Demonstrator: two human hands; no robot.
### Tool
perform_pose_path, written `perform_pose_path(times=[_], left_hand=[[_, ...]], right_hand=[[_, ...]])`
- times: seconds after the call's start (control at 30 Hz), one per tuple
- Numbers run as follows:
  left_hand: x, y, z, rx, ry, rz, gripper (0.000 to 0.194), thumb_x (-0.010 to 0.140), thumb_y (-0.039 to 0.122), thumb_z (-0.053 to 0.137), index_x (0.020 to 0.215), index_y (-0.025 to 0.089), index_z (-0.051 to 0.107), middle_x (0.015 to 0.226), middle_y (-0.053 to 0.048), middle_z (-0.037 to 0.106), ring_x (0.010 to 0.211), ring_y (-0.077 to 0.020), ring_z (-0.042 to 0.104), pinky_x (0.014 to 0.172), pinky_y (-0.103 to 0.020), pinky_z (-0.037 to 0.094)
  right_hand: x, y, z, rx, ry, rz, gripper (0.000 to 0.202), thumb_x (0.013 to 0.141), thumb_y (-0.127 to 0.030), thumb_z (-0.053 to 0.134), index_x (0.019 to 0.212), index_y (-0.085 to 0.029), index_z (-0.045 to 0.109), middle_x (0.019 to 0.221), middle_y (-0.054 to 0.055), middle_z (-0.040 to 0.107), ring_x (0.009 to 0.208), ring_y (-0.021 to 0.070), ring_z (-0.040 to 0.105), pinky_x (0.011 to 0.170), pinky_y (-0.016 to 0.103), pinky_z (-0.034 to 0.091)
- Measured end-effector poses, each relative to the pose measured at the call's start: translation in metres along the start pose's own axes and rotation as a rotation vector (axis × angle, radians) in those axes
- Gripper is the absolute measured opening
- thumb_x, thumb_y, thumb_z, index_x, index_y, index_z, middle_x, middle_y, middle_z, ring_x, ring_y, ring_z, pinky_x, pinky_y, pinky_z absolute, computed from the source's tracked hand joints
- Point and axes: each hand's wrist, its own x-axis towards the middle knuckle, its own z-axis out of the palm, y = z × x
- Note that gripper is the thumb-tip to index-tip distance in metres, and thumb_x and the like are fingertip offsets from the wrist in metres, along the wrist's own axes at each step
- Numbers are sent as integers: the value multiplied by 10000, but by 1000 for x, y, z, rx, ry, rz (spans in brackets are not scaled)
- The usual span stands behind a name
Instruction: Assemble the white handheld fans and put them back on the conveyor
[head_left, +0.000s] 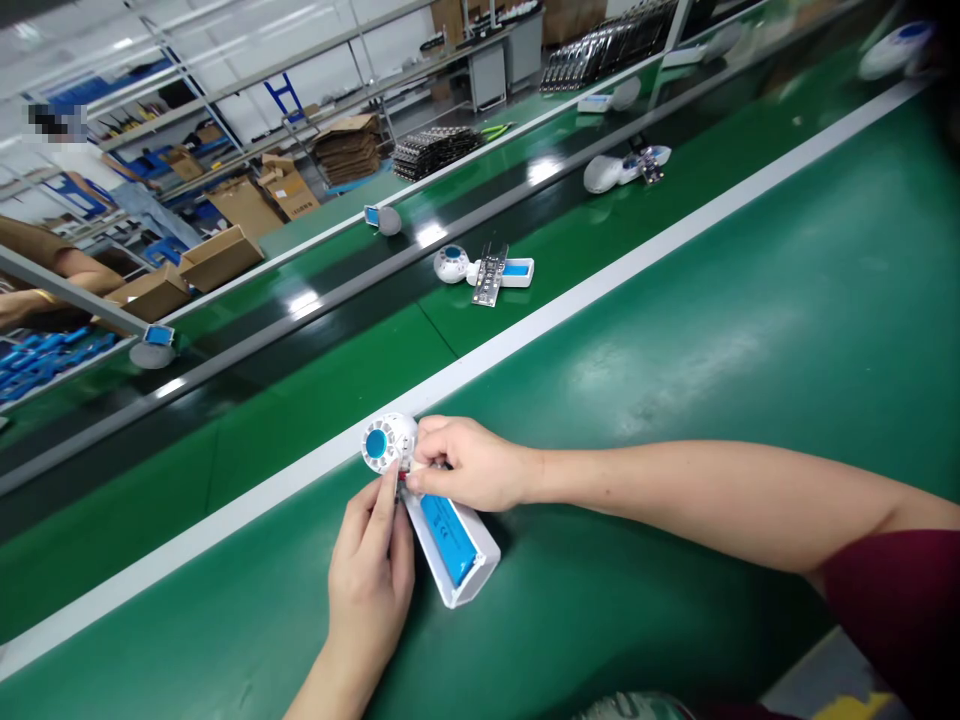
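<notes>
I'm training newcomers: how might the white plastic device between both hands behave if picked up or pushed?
The white plastic device looks stiff, judging by its moulded form. The blue rectangular battery-like block inside suggests some heft. The device's rounded white head may let it rock if pushed.

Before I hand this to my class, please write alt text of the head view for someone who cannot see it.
A person's left hand and right hand work at the middle of a white device with a blue block set into it, over a green worktop. Similar white devices lie beyond.
</notes>
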Motion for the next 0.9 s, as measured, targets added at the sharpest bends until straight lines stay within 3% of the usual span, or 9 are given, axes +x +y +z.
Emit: perform_pose_path(times=[0.13, 0.3, 0.43, 0.57, 0.63, 0.73, 0.8, 0.9], left_hand=[[-2, -4, 2, 42, -2, 91, 588, 773, 67, 499, 1309, 210, 307, 1128, -97, 511, 1006, -168, 520, 859, -276, 449], [-2, -3, 2, 82, -70, 94, 614, 787, 69, 471, 1337, 204, 236, 1138, -123, 505, 1015, -189, 516, 859, -317, 460], [-4, 5, 3, 242, -96, 177, 646, 779, 49, 447, 1354, 111, 159, 1147, -188, 499, 1024, -234, 510, 838, -347, 471], [1, -2, 8, 343, -147, 227, 649, 787, 54, 413, 1362, 129, 124, 1138, -173, 514, 1017, -229, 515, 784, -308, 493], [14, -24, 10, 384, -179, 265, 641, 793, 50, 373, 1366, 144, 103, 1117, -164, 524, 994, -224, 519, 758, -304, 500], [48, -77, 3, 557, -207, 288, 597, 799, 52, 297, 1363, 159, 135, 1091, -168, 533, 905, -236, 528, 683, -339, 508], [70, -117, -8, 705, -250, 172, 534, 804, 70, 256, 1326, 181, 274, 1115, -174, 521, 886, -265, 527, 606, -360, 504], [89, -157, -23, 827, -144, -60, 468, 799, 127, 265, 1240, 137, 422, 1200, -226, 447, 954, -374, 494, 564, -451, 485]], right_hand=[[0, 0, -1, -20, -15, -31, 262, 728, -136, 572, 498, -118, 448, 673, -20, 407, 588, 64, 408, 551, 189, 345], [-1, -3, -6, -60, -63, -49, 268, 751, -121, 553, 500, -118, 455, 676, -16, 410, 595, 66, 417, 577, 194, 364], [-4, -5, -5, -99, -33, -38, 218, 762, -108, 545, 545, -106, 518, 692, -6, 427, 609, 70, 431, 584, 193, 369], [2, 0, -9, -193, -98, -42, 163, 765, -149, 565, 611, -104, 592, 674, -4, 444, 614, 79, 455, 599, 197, 378], [14, 7, -22, -287, -98, -46, 117, 751, -220, 598, 701, -115, 616, 707, 6, 478, 654, 99, 483, 626, 211, 390], [41, 24, -61, -557, 154, 39, 310, 744, -278, 603, 1022, -149, 558, 966, 67, 519, 889, 172, 492, 777, 283, 384], [60, 38, -95, -734, 349, 198, 469, 756, -261, 584, 1186, -149, 435, 1174, 129, 440, 1072, 241, 404, 884, 369, 319], [86, 59, -132, -795, 385, 362, 620, 678, -287, 660, 1200, -77, 400, 1204, 225, 415, 1092, 339, 382, 853, 456, 322]])
